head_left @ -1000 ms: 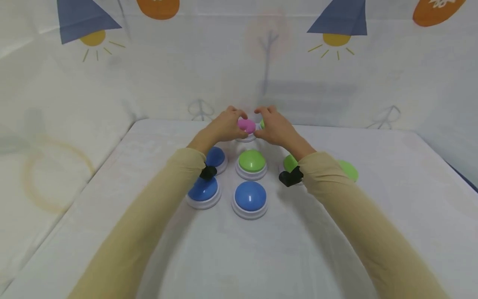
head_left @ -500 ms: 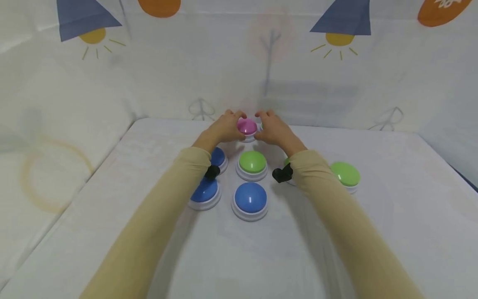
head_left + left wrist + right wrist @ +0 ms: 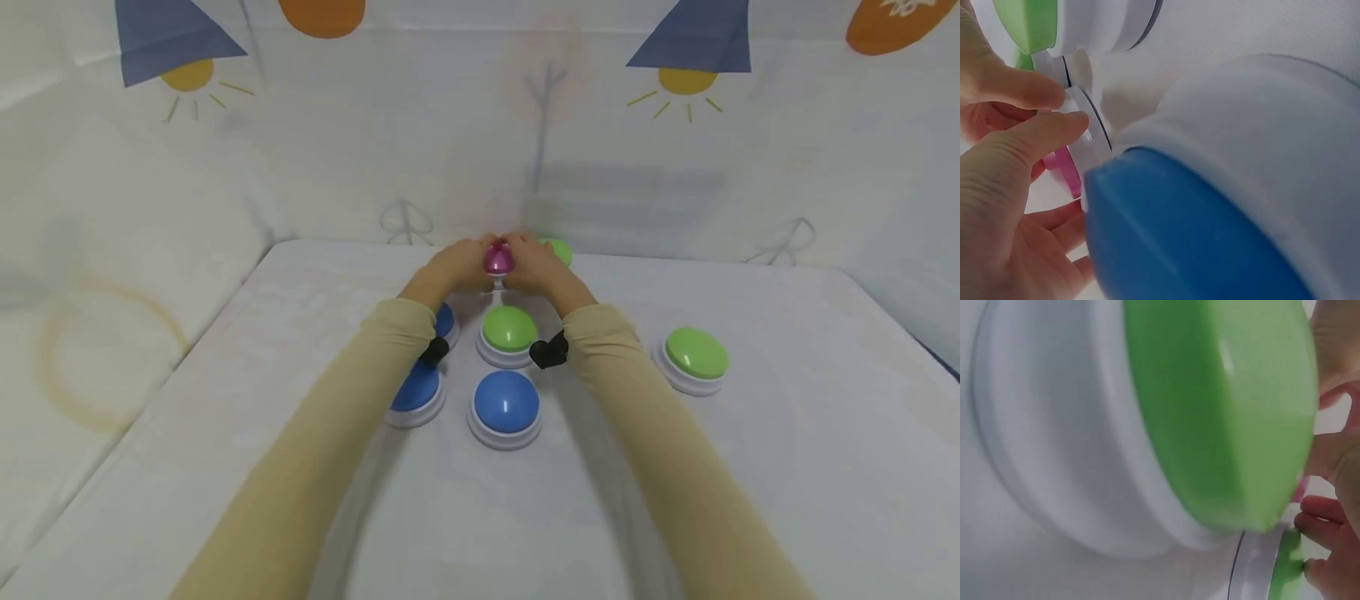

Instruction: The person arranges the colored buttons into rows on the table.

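A pink push button (image 3: 499,258) with a white base (image 3: 1086,140) stands at the far side of the table, between my two hands. My left hand (image 3: 462,265) holds its left side, the thumb on the white base and the fingers curled behind. From the right my right hand (image 3: 532,265) grips it too, thumb close to the left thumb in the left wrist view. Just beyond the right hand is a partly hidden green button (image 3: 558,250); the fingers are close to it. The fingers' far side is hidden in the head view.
Nearer me stand a green button (image 3: 508,328), a blue button (image 3: 507,402), two more blue ones partly behind the left sleeve, and a green button (image 3: 696,353) at the right. A large green button (image 3: 1222,412) fills the right wrist view. A printed white cloth wall (image 3: 465,150) rises behind the table.
Both hands have come inward from either side and closed round the pink button. The far green button now shows to the right of my right hand; the right sleeve has shifted left.
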Demonstrator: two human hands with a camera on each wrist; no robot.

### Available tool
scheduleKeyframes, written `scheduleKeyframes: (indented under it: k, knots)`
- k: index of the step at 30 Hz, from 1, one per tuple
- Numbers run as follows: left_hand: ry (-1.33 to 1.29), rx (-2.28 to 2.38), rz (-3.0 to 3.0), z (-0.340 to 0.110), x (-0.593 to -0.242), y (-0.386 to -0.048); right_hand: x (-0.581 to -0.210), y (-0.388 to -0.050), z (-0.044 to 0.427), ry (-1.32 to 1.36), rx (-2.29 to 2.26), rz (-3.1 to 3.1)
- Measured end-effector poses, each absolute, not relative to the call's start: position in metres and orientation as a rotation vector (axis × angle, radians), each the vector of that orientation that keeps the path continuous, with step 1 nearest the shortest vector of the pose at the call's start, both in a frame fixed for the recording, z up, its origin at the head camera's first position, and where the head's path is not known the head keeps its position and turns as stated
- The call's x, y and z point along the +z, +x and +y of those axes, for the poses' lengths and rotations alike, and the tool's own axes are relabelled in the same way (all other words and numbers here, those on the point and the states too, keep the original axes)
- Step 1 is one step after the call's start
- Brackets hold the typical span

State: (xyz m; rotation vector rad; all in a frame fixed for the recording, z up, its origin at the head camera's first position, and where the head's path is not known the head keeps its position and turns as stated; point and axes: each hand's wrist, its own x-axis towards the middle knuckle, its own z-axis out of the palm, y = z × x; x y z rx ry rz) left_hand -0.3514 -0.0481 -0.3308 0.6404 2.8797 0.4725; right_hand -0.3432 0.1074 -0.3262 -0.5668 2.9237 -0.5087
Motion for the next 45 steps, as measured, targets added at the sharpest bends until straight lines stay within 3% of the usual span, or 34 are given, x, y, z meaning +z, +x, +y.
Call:
scheduleKeyframes:
  k: [17, 45]
  knots:
    - [0.632, 0.42, 3.018, -0.045, -0.335, -0.355, -0.329, -0.348, 0.092, -0.462, -0.409, 2.952]
    - [0.66, 0.536, 2.965, -0.052, -0.333, -0.355, -0.327, -0.345, 0.1, -0.567, -0.525, 2.93]
